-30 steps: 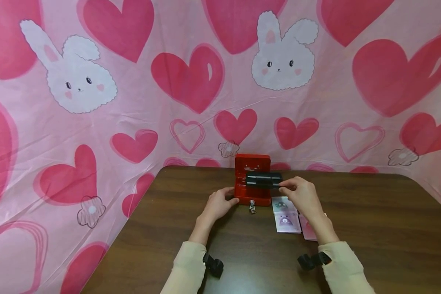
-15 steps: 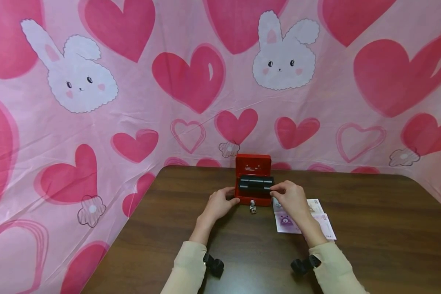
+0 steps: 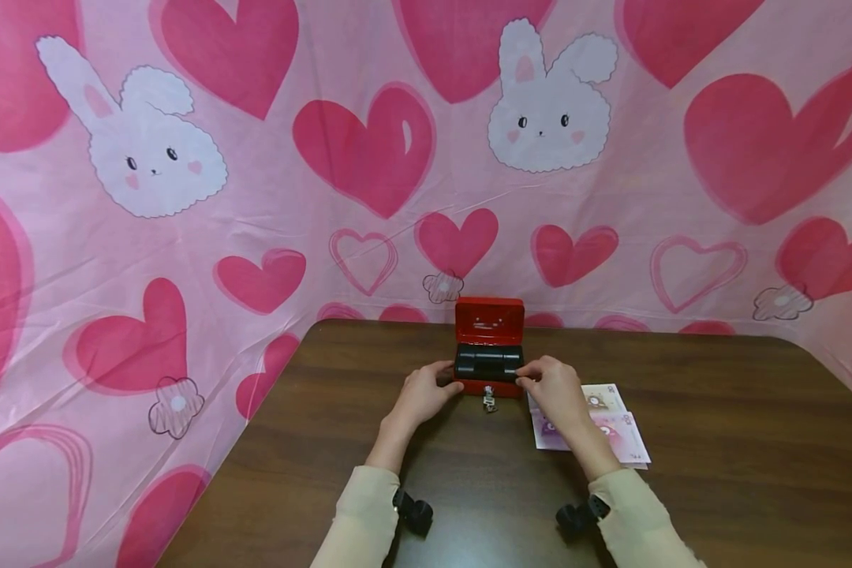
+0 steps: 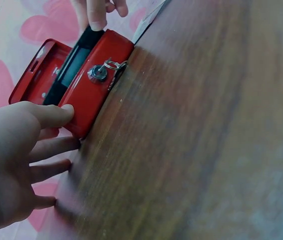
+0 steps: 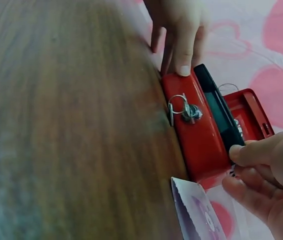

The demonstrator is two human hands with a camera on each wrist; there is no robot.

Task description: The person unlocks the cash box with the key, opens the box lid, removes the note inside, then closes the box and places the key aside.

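- Red box point(image 3: 489, 385) at counter point(image 3: 717, 442) back, lid up, long axis left-right, key point(image 3: 489, 402) facing wearer.
- Left hand point(image 3: 420, 393) relaxed, thumb on box's left end.
- Right hand point(image 3: 554, 390) pinching black tray point(image 3: 488, 362) lying lengthwise inside.

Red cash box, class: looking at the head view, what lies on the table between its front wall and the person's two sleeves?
In the head view, a key ring hangs from the lock of the red cash box. Beyond it, bare brown table runs to the sleeves.
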